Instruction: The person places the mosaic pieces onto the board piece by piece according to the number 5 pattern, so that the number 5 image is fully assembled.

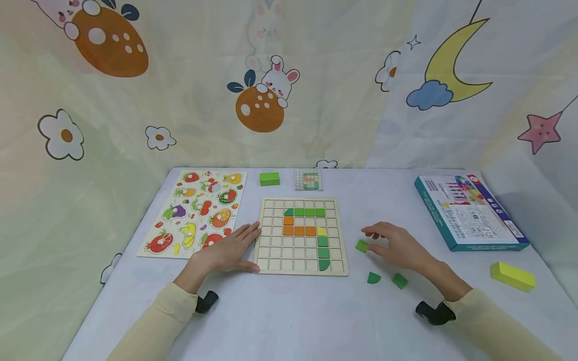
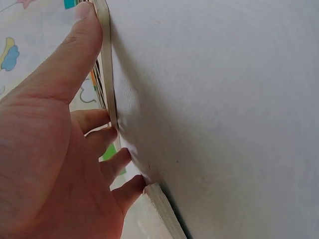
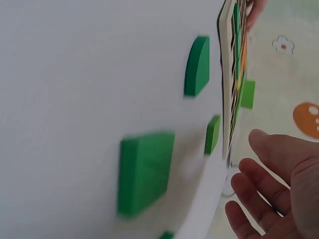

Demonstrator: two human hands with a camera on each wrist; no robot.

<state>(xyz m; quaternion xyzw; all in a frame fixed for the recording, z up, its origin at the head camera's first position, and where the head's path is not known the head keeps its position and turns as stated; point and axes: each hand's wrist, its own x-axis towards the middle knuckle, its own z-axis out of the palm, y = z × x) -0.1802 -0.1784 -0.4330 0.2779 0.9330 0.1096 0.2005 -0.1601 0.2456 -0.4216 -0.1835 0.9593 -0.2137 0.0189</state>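
A wooden grid board (image 1: 271, 250) lies mid-table, with several green and orange squares, a yellow square (image 1: 322, 231) and rounded green corner pieces in its cells. My left hand (image 1: 230, 249) rests flat at the board's left edge, thumb and fingertips along its side. Right of the board, my right hand (image 1: 397, 245) hovers with loosely bent fingers, its thumb close by a light green square tile (image 1: 362, 245). In the right wrist view a gap shows between thumb and fingers, with nothing held. Nearer the front lie a green quarter-round tile (image 1: 374, 278) and a darker green square tile (image 1: 400, 281).
A fruit picture board (image 1: 180, 225) lies on the left. Behind the grid are a green block (image 1: 269, 179) and a small pattern card (image 1: 309, 179). At the right stand a teal-sided box (image 1: 478, 215) and a yellow-green block (image 1: 513, 276). A printed cloth hangs behind the table.
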